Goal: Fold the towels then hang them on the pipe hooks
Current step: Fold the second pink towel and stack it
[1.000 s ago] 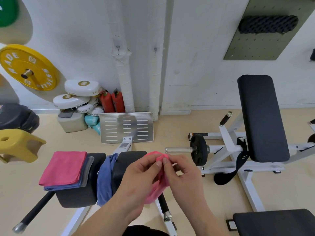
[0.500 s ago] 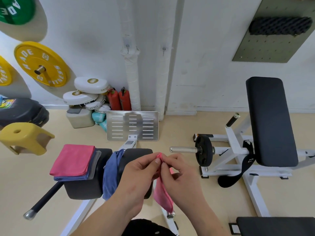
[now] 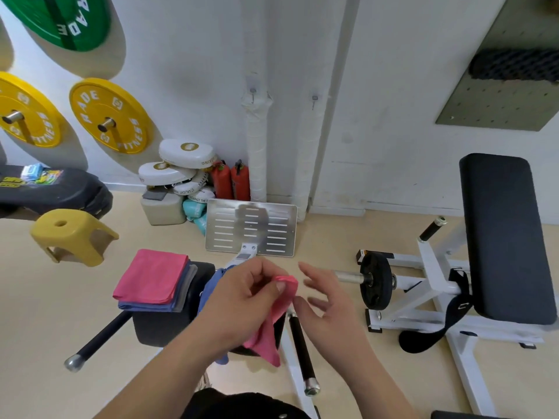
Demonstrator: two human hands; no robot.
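Note:
My left hand (image 3: 242, 300) pinches the top corner of a pink towel (image 3: 273, 322), which hangs down folded in front of the black roller pad (image 3: 160, 331). Just right of the towel is my right hand (image 3: 328, 303), fingers spread and holding nothing. A stack of folded towels (image 3: 152, 281), pink on top of blue and grey, rests on the pad's left end. A blue towel (image 3: 211, 290) drapes over the pad, partly hidden by my left hand. On the white wrapped pipes against the wall sit two hooks, a left hook (image 3: 252, 92) and a right hook (image 3: 314, 99), both bare.
A metal footplate (image 3: 251, 226) leans below the pipes. A black weight plate on a bar (image 3: 375, 281) and a white-framed bench with black pad (image 3: 505, 237) stand to the right. A yellow stool (image 3: 72, 235), white pads and red canisters (image 3: 230, 179) sit at left.
My right hand let go of the pink towel and opened to the right. My left hand alone now holds it. The view has shifted, so the scene sits further right and lower.

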